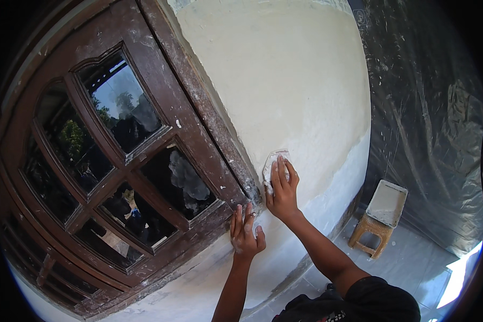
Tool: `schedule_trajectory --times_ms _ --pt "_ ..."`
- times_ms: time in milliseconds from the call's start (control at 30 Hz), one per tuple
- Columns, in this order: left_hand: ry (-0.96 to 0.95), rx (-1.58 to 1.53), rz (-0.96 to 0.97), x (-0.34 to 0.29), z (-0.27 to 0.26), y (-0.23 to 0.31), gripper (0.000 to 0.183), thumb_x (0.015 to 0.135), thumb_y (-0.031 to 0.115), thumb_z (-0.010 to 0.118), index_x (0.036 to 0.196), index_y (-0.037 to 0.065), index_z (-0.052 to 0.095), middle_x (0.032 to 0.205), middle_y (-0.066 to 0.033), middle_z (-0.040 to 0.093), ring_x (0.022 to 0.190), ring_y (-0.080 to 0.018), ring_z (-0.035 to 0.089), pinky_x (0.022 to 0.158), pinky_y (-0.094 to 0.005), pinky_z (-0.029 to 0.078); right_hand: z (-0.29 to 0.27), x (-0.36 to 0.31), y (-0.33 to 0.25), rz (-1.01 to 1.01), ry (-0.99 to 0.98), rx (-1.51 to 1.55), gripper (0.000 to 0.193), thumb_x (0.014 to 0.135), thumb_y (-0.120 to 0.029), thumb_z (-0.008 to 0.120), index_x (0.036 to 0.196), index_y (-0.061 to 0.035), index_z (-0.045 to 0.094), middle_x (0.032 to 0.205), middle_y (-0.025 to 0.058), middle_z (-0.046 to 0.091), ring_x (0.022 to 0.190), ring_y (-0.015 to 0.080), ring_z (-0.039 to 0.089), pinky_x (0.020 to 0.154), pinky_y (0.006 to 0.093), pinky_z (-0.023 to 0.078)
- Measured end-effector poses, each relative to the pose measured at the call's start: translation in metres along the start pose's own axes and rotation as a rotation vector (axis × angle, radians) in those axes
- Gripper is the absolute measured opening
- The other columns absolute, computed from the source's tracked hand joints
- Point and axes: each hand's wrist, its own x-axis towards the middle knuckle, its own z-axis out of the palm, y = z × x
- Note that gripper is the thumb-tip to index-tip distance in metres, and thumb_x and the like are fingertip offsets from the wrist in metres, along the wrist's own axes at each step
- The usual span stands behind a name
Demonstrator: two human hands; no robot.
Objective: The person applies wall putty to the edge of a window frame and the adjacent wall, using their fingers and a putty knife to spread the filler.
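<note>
My right hand (284, 190) presses a flat, white-smeared pad (268, 170) against the plastered wall (290, 80), just right of the window's edge. The fingers lie over the pad and hide much of it, so its exact kind is unclear. Lower and to the left, my left hand (247, 239) has its fingers stretched upward and apart, with whitish smears on them. It holds nothing and rests at or close to the lower right corner of the brown wooden window frame (198, 121). Damp-looking cream plaster covers the upper wall; a paler, whiter area lies below.
A shallow rectangular tray (404, 199) with pale paste sits on a tan woven-look stool (378, 229) at the right. Dark plastic sheeting (413, 107) hangs along the right side. Grey tiles (408, 268) form the floor. Glass panes (123, 102) fill the window.
</note>
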Motion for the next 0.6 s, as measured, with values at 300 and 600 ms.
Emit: schedule_trajectory --times_ms 300,600 --pt "0.012 0.009 -0.004 -0.001 0.002 -0.001 0.038 0.091 0.012 0.048 0.126 -0.001 0.044 0.133 -0.0283 0.058 0.128 -0.0522 0.048 0.105 -0.0606 0.037 -0.002 -0.054 -0.009 -0.058 -0.101 0.088 0.072 0.075 -0.004 0.065 0.142 0.0094 0.041 0.150 0.0307 0.038 0.134 0.0486 0.037 0.107 0.0572 0.029" --pt "0.026 0.030 -0.013 -0.004 0.001 -0.001 0.036 0.090 0.011 0.048 0.123 -0.003 0.047 0.132 -0.0273 0.059 0.127 -0.0498 0.052 0.105 -0.0587 0.040 -0.029 -0.036 -0.011 0.055 -0.061 0.117 0.073 0.078 -0.002 0.055 0.148 0.0039 0.037 0.154 0.0272 0.034 0.139 0.0477 0.033 0.112 0.0532 0.024"
